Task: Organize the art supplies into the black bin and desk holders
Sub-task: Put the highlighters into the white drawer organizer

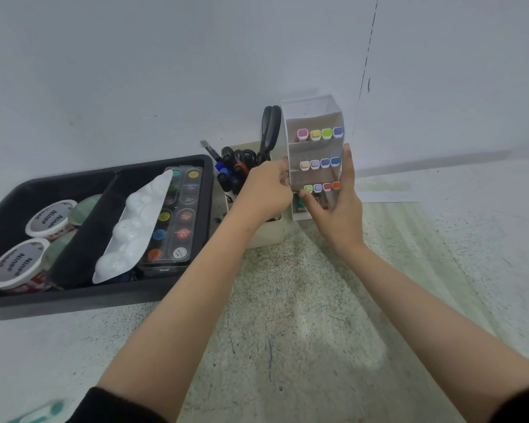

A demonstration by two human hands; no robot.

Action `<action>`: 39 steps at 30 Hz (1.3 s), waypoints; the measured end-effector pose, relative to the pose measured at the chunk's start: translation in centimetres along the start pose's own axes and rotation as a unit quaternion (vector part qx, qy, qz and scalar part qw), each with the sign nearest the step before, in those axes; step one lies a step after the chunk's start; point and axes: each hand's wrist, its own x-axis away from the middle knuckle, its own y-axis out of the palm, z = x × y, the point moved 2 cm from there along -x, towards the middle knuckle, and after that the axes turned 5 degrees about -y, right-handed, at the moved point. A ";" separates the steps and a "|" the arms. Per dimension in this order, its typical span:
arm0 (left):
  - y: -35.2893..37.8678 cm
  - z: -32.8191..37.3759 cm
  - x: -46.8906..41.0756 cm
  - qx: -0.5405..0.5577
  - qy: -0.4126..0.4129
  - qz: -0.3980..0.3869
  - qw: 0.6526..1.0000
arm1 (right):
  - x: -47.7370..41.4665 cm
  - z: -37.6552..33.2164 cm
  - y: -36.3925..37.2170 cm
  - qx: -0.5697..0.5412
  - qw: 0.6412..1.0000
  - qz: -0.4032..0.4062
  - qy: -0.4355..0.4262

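Both forearms reach forward over the desk (303, 300), dark sleeves pushed back near the elbows. The left hand (266, 190) is curled, its fingers closed against the left edge of the white tiered holder (315, 154). The right hand (339, 206) stands upright and spread, fingers along the holder's right side, thumb across its lower front. Between them the hands grip the holder, which stands upright at the back of the desk near the wall. Three tiers each carry a row of markers (319, 163), coloured caps facing out.

Just left of it, a cream cup (268, 233) contains scissors (269, 132) and dark pens, partly hidden by the left hand. The black bin (98, 300) sits at far left, holding two lidded tubs (51, 219), a white palette (138, 227) and a paint set (177, 218).
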 end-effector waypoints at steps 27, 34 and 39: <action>-5.9 -15.7 26.8 -0.133 0.003 0.358 0.924 | 16.7 -8.7 4.9 0.015 0.973 -0.217 -0.079; -7.2 -23.0 35.4 -0.196 -0.216 0.363 0.885 | 21.2 -13.5 12.2 0.031 0.903 -0.389 -0.178; -6.9 -24.8 37.6 -0.121 -0.292 0.339 0.886 | 23.0 -17.1 17.1 0.056 0.859 -0.453 -0.232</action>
